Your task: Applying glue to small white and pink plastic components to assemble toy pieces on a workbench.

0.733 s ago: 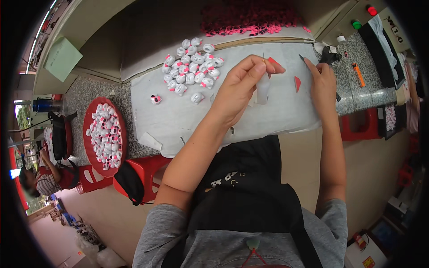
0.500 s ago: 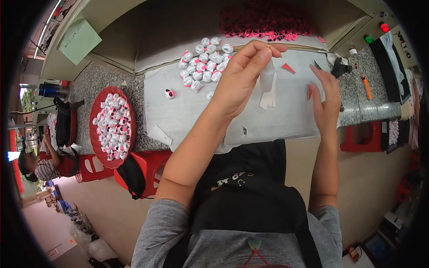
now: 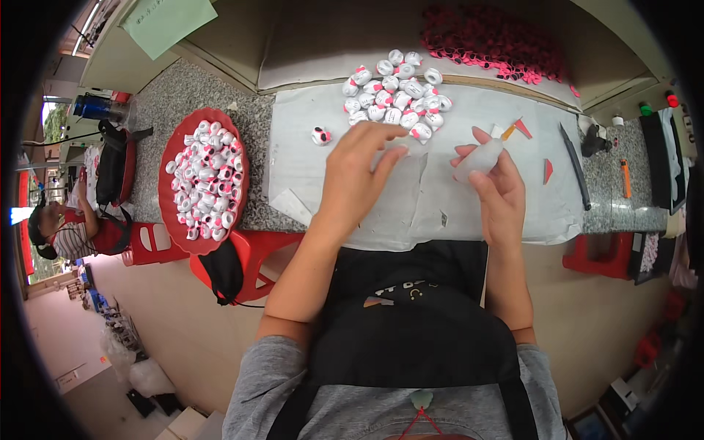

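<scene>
My right hand [image 3: 502,194] holds a translucent squeeze bottle [image 3: 480,160] with an orange tip, tilted up to the right. To its left, my left hand [image 3: 358,172] has its thumb and fingers curled round something pale, mostly hidden, that I cannot make out. Just beyond it lies a heap of small white-and-pink figure pieces [image 3: 392,116], and one single piece [image 3: 320,136] sits apart to the left. All this is on a pale work sheet [image 3: 308,180]. Small red scraps [image 3: 548,171] and a dark slim tool [image 3: 576,167] lie right of the bottle.
A red scalloped bowl [image 3: 167,192] full of similar white pieces stands at the left. Many pink-and-black bits [image 3: 499,45] lie at the back on a shelf. An orange-handled cutter [image 3: 625,178] is far right. Another person [image 3: 73,227] sits at far left beside red stools.
The bottle has moved from near my left hand into my right hand. My left hand has come away from the bottle's tip and dropped toward the sheet beside the heap. The view has shifted.
</scene>
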Tool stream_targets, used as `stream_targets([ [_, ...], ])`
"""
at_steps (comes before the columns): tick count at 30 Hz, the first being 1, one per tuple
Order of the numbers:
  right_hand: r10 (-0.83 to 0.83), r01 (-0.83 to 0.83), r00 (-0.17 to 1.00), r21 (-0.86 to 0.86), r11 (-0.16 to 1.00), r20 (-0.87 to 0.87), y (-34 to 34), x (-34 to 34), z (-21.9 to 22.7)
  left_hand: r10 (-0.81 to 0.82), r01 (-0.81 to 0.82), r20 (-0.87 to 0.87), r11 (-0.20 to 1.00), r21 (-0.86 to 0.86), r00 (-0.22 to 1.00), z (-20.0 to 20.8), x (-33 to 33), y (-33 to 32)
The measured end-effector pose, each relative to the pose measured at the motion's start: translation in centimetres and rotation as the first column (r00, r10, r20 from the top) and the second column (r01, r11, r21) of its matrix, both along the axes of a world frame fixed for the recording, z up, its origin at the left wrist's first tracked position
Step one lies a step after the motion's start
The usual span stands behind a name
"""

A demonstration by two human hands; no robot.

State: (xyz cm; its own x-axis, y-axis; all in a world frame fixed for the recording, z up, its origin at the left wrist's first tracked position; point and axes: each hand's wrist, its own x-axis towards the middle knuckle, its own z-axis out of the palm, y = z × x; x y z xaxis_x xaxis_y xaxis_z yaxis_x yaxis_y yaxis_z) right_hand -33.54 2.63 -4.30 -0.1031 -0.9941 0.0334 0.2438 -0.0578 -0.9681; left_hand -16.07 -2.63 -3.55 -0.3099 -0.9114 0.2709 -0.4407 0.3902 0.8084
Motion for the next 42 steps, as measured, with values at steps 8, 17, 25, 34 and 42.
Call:
stream_targets([
  [8, 0.017, -0.04, 0.97, 0.09, 0.995, 0.242, 0.3, 1.1, -0.4, 0.028, -0.021, -0.118, 0.998, 0.063, 0.993, -1.3, 0.2, 1.2],
  [17, -0.142, 0.111, 0.974, -0.175, 0.978, -0.177, 0.4, 2.5, -0.5, 0.221, 0.455, -0.781, 0.708, 0.54, 0.584, -2.3, 1.8, 1.9],
  [25, -0.126, 0.11, 0.989, -0.191, 0.976, -0.077, 0.9, 2.9, 0.0, 0.159, 0.469, -0.817, 0.751, 0.464, 0.554, -2.0, 1.4, 2.5],
  [34, -0.266, 0.283, 0.958, -0.201, 0.938, 0.107, 2.4, 2.3, 2.7, 0.134, 0.476, -0.873, 0.795, 0.377, 0.469, -1.7, 1.3, 3.3],
  [42, -0.328, 0.306, 0.944, -0.422, 0.853, 0.023, 2.4, 3.0, 3.5, 0.15, 0.423, -0.871, 0.827, 0.37, 0.467, -1.6, 1.0, 3.9],
])
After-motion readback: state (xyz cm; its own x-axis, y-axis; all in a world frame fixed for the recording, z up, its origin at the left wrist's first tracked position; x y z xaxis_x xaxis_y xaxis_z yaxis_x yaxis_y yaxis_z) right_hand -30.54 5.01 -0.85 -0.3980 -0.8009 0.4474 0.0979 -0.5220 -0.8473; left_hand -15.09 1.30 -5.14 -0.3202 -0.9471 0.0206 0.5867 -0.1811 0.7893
